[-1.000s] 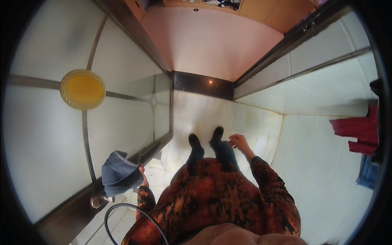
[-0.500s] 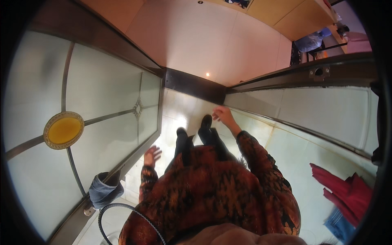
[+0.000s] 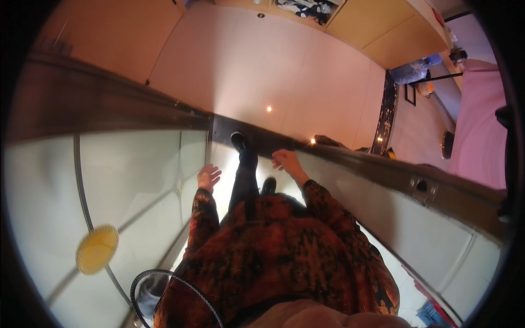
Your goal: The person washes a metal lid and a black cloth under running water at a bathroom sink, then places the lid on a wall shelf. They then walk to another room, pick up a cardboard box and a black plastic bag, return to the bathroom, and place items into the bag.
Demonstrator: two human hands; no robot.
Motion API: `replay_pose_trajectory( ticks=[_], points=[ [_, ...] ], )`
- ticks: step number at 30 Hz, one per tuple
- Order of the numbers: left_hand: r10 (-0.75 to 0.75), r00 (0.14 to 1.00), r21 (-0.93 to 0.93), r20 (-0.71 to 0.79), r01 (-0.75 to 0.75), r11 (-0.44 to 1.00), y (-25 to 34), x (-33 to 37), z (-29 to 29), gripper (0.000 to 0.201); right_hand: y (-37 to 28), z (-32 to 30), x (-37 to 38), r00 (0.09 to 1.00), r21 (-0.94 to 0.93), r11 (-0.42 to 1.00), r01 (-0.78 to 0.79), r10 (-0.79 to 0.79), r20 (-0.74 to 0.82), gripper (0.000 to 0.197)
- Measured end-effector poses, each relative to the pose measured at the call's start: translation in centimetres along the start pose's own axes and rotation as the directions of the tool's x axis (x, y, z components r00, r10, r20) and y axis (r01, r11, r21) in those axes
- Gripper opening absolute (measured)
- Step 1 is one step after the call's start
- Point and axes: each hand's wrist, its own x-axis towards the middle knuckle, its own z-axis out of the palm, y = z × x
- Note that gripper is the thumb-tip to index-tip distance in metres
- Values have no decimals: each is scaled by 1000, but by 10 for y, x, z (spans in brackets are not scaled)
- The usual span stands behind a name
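Note:
My left hand (image 3: 208,177) hangs beside the frosted glass door (image 3: 131,169), its fingers apart and nothing in them. A yellow oval medallion (image 3: 97,249) decorates that door's glass. My right hand (image 3: 285,162) is held out near the dark-framed panel on the right (image 3: 372,191), the fingers loosely bent and holding nothing. Neither hand appears to touch a door. Between them, one black shoe (image 3: 238,140) is at the dark threshold (image 3: 223,129), and the other shoe (image 3: 268,186) is behind it on the pale tiles.
Past the threshold lies a pinkish tiled floor (image 3: 257,65). Wooden cabinets (image 3: 383,27) stand at the far side, with an open shelf of shoes (image 3: 306,10). A large clear bottle (image 3: 413,71) and a pink cloth (image 3: 481,126) are at the right. A metal latch plate (image 3: 421,186) sits on the right frame.
I have stepped forward, and one foot has reached the threshold. Both doors have shifted back in view, and more of the room beyond shows. My right hand's fingers have moved leftward.

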Motion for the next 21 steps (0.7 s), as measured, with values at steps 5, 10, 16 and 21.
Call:
replay_pose_trajectory(
  ticks=[5,10,16,21],
  points=[
    [-123,989,-5,82,123,992,40,57,31,34,-37,-22,45,991,30,994,-101,103,-84,19],
    [-116,992,92,45,112,989,105,89,43,31,-63,-59,70,949,122,984,-128,157,-272,21],
    [-164,984,136,70,154,979,159,125,76,36,-79,-94,89,883,196,958,-209,271,-383,21],
    [-156,987,149,48,147,978,194,151,107,30,-92,-109,128,877,224,949,-221,294,-381,21]
  ],
)
